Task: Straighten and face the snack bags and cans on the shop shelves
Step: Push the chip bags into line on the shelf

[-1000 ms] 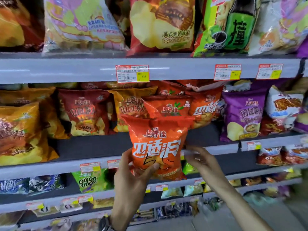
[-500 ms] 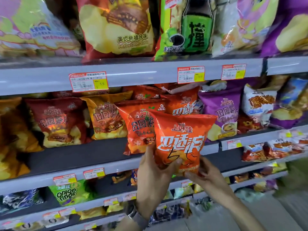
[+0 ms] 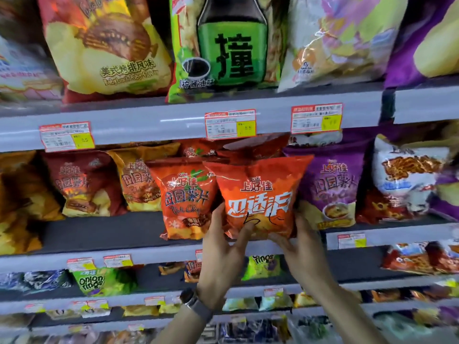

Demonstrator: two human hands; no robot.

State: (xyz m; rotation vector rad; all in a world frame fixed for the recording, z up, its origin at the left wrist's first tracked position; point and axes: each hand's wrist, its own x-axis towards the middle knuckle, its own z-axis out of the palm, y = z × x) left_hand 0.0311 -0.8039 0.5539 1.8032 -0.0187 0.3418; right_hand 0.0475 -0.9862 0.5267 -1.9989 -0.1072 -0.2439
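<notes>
An orange snack bag (image 3: 258, 194) with white characters stands upright at the front of the middle shelf (image 3: 104, 234), face forward. My left hand (image 3: 223, 247) grips its lower left corner, thumb across the front. Its lower right corner sits in my right hand (image 3: 301, 247), fingers curled under the bottom edge. To its left stands an orange-red potato chip bag (image 3: 185, 197), and a purple chip bag (image 3: 332, 187) stands to its right. More orange bags (image 3: 253, 147) lie behind it.
Dark red (image 3: 82, 182) and yellow-brown chip bags (image 3: 139, 180) stand further left on the same shelf. Large bags (image 3: 231, 45) fill the shelf above, over price tags (image 3: 229, 124). A white bag (image 3: 407, 175) stands at right. Onion rings bags (image 3: 94, 281) sit on the shelf below.
Both hands have carried the orange bag up and to the right, from in front of the shelf edge into the row between the orange-red and purple bags. The camera has moved closer.
</notes>
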